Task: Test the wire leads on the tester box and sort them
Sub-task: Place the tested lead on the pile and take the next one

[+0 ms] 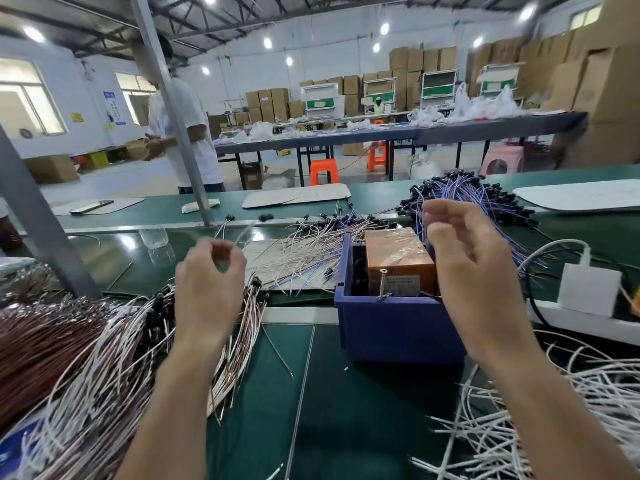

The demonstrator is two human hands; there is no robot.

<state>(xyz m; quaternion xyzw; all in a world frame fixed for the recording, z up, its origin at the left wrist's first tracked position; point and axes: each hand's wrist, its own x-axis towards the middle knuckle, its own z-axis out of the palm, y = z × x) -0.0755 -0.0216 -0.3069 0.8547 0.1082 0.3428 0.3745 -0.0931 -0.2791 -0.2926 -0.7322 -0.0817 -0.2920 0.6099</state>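
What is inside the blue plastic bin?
An orange rectangular box wrapped in clear film sits in the blue plastic bin, a metal screw upright at its front edge, something black to its left. The bin's front wall hides the floor and the box's lower part.

A person in a white shirt [188, 126] stands beyond the green surface [329, 393], behind a slanted grey post [173, 109]. A clear plastic bottle [156, 241] lies on the surface. Two orange stools [324, 172] and a pink stool [502, 161] stand by a long table [450, 128]; cardboard boxes [424, 60] are stacked behind.
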